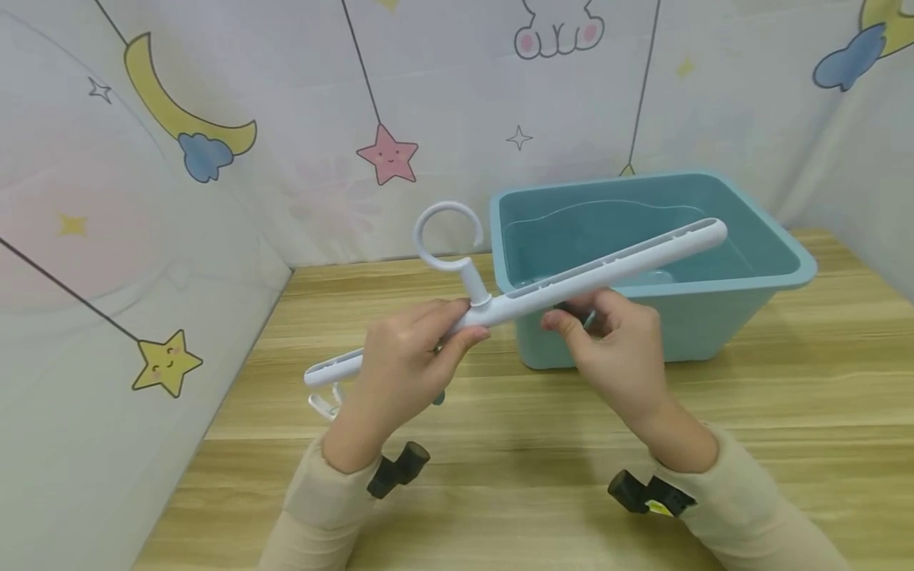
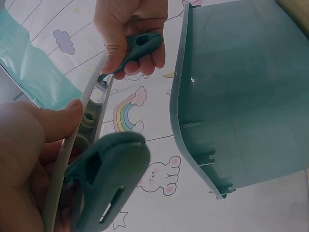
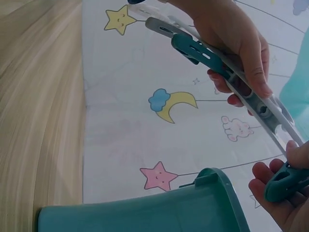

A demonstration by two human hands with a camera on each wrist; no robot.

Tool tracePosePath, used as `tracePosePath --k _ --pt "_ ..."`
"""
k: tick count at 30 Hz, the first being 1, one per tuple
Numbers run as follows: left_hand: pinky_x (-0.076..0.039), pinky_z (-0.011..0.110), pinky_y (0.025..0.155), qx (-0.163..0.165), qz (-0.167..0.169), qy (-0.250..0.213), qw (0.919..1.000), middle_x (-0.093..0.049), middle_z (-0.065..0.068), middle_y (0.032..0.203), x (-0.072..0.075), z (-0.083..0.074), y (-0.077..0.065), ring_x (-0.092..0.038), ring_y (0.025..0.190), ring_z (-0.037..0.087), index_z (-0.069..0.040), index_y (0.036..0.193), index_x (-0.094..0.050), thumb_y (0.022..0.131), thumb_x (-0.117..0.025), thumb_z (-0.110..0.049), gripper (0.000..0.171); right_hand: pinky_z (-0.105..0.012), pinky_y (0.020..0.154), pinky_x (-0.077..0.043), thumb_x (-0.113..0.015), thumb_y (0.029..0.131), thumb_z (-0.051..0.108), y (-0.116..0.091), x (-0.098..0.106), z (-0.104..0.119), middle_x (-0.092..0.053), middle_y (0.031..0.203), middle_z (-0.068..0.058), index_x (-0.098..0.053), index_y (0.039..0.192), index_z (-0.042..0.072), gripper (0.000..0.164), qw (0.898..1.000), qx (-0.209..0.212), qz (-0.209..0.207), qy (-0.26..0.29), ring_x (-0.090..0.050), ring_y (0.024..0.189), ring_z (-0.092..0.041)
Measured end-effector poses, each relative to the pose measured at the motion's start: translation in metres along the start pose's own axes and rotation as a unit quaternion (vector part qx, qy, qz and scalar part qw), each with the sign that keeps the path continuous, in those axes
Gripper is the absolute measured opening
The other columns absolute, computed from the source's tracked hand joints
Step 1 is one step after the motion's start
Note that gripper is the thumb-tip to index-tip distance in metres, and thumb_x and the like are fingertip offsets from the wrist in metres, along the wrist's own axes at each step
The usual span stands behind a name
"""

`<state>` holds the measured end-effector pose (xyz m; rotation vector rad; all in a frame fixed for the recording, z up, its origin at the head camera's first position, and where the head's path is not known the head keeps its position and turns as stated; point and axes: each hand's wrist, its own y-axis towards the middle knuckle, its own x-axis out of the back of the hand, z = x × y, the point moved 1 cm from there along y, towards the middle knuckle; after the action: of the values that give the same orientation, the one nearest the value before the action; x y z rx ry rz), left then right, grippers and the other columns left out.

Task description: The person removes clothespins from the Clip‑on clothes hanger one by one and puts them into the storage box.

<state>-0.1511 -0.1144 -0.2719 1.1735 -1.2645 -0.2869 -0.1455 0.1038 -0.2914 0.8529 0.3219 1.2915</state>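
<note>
My left hand grips a white clip hanger near the middle of its bar, just below the round hook. The bar slants up to the right. Under its right half, my right hand pinches a teal clip, mostly hidden in the head view. Another teal clip hangs from the bar beside my left hand. Towards the bar's left end hangs a white clip. In the right wrist view, the right-hand clip sits at the bar's underside; whether it is attached I cannot tell.
A teal plastic bin stands on the wooden table behind and to the right of my hands. The hanger's right end reaches over it in the head view. A printed white curtain encloses the back and sides.
</note>
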Motion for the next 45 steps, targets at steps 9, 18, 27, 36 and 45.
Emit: tracePosePath --k 9,18,27,36,45 --pt "-0.047 0.024 0.05 0.005 0.002 0.01 0.9999 -0.071 0.007 0.079 -0.003 -0.001 0.0 -0.06 0.062 0.013 0.002 0.097 -0.07 0.092 -0.067 -0.026 0.028 -0.013 0.054 -0.039 -0.082 0.07 -0.004 -0.001 -0.005 -0.002 -0.069 0.069 -0.008 -0.067 0.077 -0.003 0.017 0.99 0.104 -0.064 -0.071 -0.048 0.051 -0.006" --pt "-0.042 0.022 0.046 0.01 -0.01 0.024 0.9996 -0.069 0.006 0.075 -0.005 -0.005 0.0 -0.055 0.057 0.012 0.001 0.096 -0.07 0.088 -0.071 -0.021 0.024 -0.03 0.052 -0.045 -0.077 0.073 -0.002 -0.002 -0.008 -0.004 -0.069 0.07 -0.015 -0.065 0.08 -0.006 0.015 0.973 0.169 -0.108 -0.114 -0.062 0.054 -0.022" --pt "-0.042 0.022 0.045 0.021 -0.009 0.021 0.9995 -0.071 0.007 0.077 -0.006 -0.005 0.0 -0.056 0.057 0.012 0.002 0.096 -0.07 0.084 -0.074 -0.016 0.022 -0.032 0.051 -0.044 -0.072 0.088 0.02 0.0 -0.007 -0.006 -0.069 0.07 -0.015 -0.065 0.081 -0.007 0.028 0.972 0.178 -0.105 -0.109 -0.062 0.054 -0.023" --pt "-0.043 0.022 0.046 0.02 -0.014 0.018 0.9996 -0.071 0.008 0.078 -0.004 -0.004 0.001 -0.058 0.057 0.013 0.003 0.096 -0.07 0.085 -0.074 -0.018 0.024 -0.014 0.057 -0.04 -0.073 0.087 0.017 0.004 -0.002 -0.006 -0.07 0.073 -0.015 -0.068 0.084 -0.007 0.025 0.981 0.162 -0.066 -0.078 -0.058 0.052 -0.017" --pt "-0.045 0.025 0.047 0.02 -0.044 0.02 0.9986 -0.069 0.007 0.074 0.001 0.0 0.002 -0.055 0.056 0.013 0.004 0.094 -0.07 0.098 -0.054 -0.036 0.043 -0.015 0.048 -0.034 -0.061 0.093 0.043 0.014 0.005 -0.014 -0.07 0.071 -0.012 -0.071 0.088 -0.006 0.05 0.98 0.175 -0.028 -0.086 -0.049 0.049 -0.008"
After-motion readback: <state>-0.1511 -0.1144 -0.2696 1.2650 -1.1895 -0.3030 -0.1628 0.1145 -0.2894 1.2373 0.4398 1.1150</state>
